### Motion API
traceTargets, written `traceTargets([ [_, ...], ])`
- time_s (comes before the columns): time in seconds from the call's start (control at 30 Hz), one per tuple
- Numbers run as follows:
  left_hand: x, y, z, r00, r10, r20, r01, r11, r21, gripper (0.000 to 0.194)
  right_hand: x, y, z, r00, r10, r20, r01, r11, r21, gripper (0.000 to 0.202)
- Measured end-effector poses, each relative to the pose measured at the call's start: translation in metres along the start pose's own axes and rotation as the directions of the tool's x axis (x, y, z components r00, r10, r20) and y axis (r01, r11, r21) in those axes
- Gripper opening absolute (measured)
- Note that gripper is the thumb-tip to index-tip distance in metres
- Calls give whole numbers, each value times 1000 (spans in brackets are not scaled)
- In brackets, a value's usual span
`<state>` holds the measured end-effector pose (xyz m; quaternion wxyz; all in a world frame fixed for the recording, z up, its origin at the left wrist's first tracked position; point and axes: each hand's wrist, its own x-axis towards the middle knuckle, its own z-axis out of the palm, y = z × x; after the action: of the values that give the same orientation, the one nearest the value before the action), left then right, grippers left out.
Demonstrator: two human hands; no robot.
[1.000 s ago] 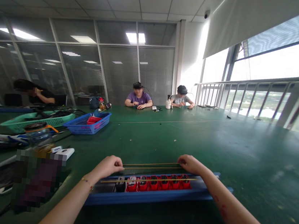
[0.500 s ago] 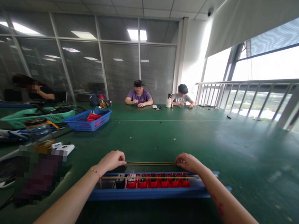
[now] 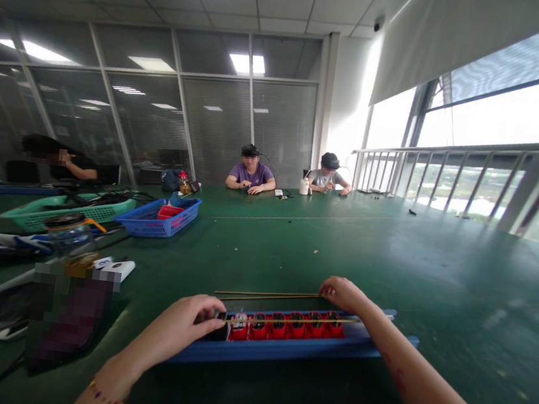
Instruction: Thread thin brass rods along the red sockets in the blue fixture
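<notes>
A long blue tray [image 3: 280, 355] lies crosswise before me, with a row of red holders [image 3: 278, 327] carrying dark pieces, one of them pale. One thin yellowish stick [image 3: 304, 320] rests lengthwise over the row. My left hand [image 3: 193, 324] is closed at this stick's left end, thumb and fingers pinched together; the hand covers the tray's left compartments. Beyond the tray, two more thin sticks [image 3: 262, 295] lie side by side on the table. Their right ends run into the closed fingers of my right hand [image 3: 341, 294].
The green table [image 3: 264, 247] stretches away to two seated people at the far side. To the left are a blue basket [image 3: 149, 225] with a red box, a green basket [image 3: 36, 218] with cables, a jar [image 3: 71, 237] and a dark pouch. Railings [image 3: 449, 175] line the right.
My left hand has let go of the far sticks' left ends and come back over the tray to the stick on it. My right hand has stayed nearly still.
</notes>
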<state>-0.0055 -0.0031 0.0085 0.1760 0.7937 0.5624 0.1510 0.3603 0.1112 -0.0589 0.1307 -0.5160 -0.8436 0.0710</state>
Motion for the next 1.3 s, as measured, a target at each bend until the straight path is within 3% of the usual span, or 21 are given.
traceTargets([
  [0.1, -1, 0, 2, 999, 13, -43, -10, 998, 55, 26, 0, -1, -1, 1000, 0, 4, 0, 1000, 0, 23],
  [0.4, -2, 15, 0, 968, 231, -96, -186, 922, 340, 19, 0, -1, -1, 1000, 5, 12, -5, 1000, -3, 22],
  [0.57, -3, 15, -7, 942, 307, -136, -240, 899, 366, 21, 1, 0, 1, 1000, 5, 6, -5, 1000, 4, 22],
  [0.7, 2, 5, -25, 919, 319, -231, -216, 898, 383, 21, 0, 0, 0, 1000, 26, 1, -26, 1000, 11, 25],
  [0.8, 13, -9, -34, 926, 264, -270, -153, 916, 370, 22, -1, 0, -2, 998, 62, -2, -62, 998, 10, 30],
  [0.9, 27, -20, -33, 959, 192, -207, -118, 938, 325, 22, -3, 1, -2, 994, 104, -41, -104, 995, -8, 31],
  [1.1, 53, -29, -8, 995, 96, 3, -94, 971, 221, 19, -3, -2, -2, 986, 142, -82, -139, 989, 44, 33],
  [1.3, 77, -34, 17, 992, 93, 86, -111, 965, 238, 17, -3, -8, -5, 999, -10, 38, 9, 1000, 21, 41],
])
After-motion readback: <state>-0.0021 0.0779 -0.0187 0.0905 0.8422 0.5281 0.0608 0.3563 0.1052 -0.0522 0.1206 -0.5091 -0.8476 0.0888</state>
